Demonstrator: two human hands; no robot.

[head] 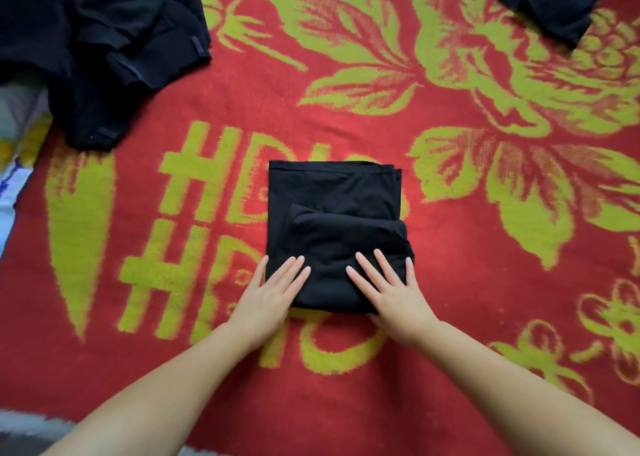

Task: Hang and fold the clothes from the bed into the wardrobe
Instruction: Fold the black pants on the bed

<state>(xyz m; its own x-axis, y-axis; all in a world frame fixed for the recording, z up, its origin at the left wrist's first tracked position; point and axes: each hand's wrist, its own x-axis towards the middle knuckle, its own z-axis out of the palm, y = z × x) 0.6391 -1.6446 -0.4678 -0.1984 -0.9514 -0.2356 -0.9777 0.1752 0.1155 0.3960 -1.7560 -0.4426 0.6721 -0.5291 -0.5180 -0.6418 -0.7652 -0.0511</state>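
On the bed, left to right: a loose heap of dark clothes (100, 50) lies at my far left, well apart from my hands, on the red and green blanket (450, 299). My left hand (270, 296) lies flat with straight fingers, the fingertips on the near left corner of the folded black garment (334, 227) and the palm on the blanket beside it; it grips nothing. The garment sits straight ahead of me, just beyond both wrists, a near-square packet running a little longer away from me than across, with a smaller folded layer lying over its near half. My right hand (391, 293) presses flat on the near right part, fingers spread and straight, holding nothing; it rests further onto the cloth than the left. Whether a thumb is tucked under the near edge I cannot tell, as dark cloth hides it. Both hands are equally near, so I judge a two-handed lift from the near edge or the sides would serve. Bare blanket surrounds the packet on every side, with room to slide fingers under it. Another dark garment (543, 2) lies at the far right, clear of any path toward me.
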